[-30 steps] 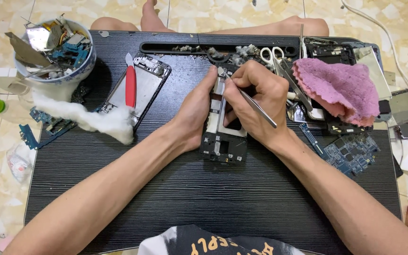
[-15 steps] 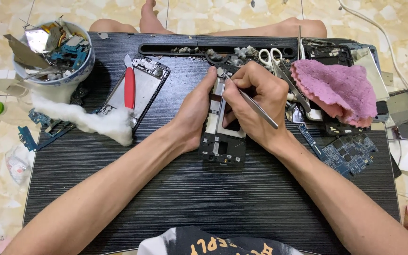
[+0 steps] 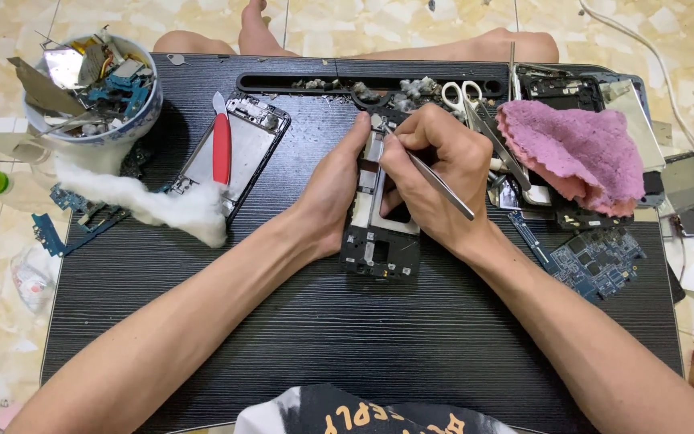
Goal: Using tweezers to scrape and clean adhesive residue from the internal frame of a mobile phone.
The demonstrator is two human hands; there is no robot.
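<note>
**Tweezers at the top of the phone frame**

The stripped phone frame (image 3: 381, 217) lies mid-tabletop (image 3: 363, 337). The left hand (image 3: 332, 189) clasps its left edge; the right hand (image 3: 435, 173) pinches metal tweezers (image 3: 431, 173), tip at the frame's upper end. Since a second ago, almost nothing has shifted: fine work continues.

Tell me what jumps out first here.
Dead centre, the left hand steadies a stripped phone frame while the right hand works metal tweezers at its top end. A pink cloth lies to the right; a bowl of scrap parts stands at the far left corner.
</note>
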